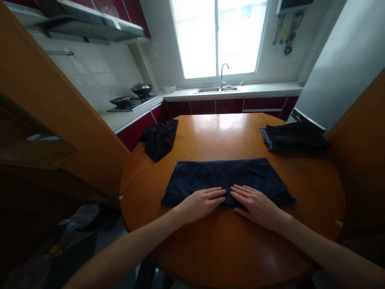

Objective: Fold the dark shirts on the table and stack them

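A dark navy piece of folded cloth (222, 172) lies flat in a wide shape on the round wooden table (222, 249). My left hand (206, 202) rests on its near edge, fingers stretched out and pointing right. Just across a small gap, my right hand (254, 202) lies on the same edge with its fingers extended and its thumb lower, over the wood. Neither hand grips the cloth. What kind of garment it is, I cannot tell.
A crumpled black cloth (161, 138) hangs by the table's far left edge. Folded black clothes (296, 136) are stacked at the right. Beyond stand a counter with a sink (209, 90) and a stove (134, 103) bearing pans. Wooden frames flank both sides.
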`<action>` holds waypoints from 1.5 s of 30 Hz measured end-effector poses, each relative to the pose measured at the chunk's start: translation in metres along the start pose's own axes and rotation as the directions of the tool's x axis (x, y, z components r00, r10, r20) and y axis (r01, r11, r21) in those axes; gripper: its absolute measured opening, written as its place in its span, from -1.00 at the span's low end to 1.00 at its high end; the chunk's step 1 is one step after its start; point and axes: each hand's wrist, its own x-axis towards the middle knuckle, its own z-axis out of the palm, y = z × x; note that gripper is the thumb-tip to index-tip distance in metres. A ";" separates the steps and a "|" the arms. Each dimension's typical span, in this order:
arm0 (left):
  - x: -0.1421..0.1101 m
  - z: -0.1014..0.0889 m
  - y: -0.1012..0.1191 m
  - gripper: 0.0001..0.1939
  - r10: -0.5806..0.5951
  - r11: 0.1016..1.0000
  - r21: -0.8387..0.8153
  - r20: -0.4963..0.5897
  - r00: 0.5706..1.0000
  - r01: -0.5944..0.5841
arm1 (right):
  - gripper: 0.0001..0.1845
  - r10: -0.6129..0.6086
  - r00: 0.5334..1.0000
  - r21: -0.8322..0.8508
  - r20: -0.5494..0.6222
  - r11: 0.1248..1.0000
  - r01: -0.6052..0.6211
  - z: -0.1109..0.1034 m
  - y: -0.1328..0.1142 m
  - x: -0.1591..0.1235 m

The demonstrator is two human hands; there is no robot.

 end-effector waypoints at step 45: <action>-0.076 -0.075 -0.216 -0.54 -0.825 0.392 -0.731 -0.011 0.564 0.559 | -0.54 0.530 0.835 0.407 -0.150 0.802 -0.436 -0.104 0.210 0.024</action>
